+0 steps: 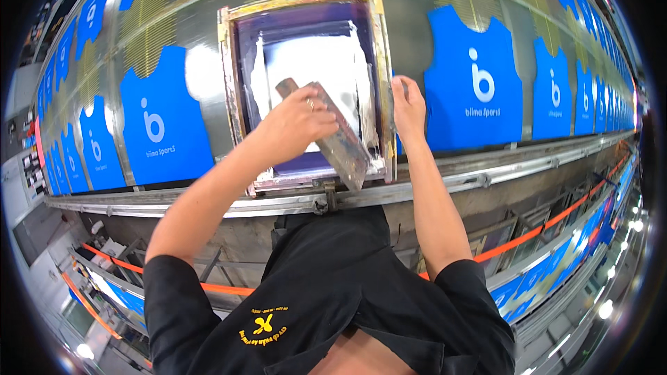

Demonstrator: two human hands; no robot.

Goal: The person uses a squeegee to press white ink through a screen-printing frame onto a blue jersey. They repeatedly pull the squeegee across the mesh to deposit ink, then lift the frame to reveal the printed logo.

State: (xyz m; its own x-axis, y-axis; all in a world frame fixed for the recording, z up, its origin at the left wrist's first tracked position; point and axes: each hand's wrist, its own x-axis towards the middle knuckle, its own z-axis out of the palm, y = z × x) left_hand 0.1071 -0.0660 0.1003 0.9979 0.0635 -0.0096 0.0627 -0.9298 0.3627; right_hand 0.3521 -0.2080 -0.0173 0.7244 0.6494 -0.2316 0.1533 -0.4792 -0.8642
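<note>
squeegee (pixel 349 151) is gripped in the curled left hand (pixel 300 123) and slanted over the screen frame (pixel 228 62), probably so its angle can be controlled; its lower end is seen across the near edge. the right hand (pixel 409 103), half curled and empty, is held beside the right edge, perhaps for steadying; contact cannot be told. open room is left over the white ink (pixel 316 62), bounded by raised sides.

white rounded emblem (pixel 475 75) and small white lettering (pixel 482 112) on the right blue garment panel (pixel 448 42), matching emblem (pixel 147 122) and lettering on the left blue garment panel (pixel 184 97), yellow emblem (pixel 262 323) and small yellow lettering on the black shirt's chest (pixel 313 285)
</note>
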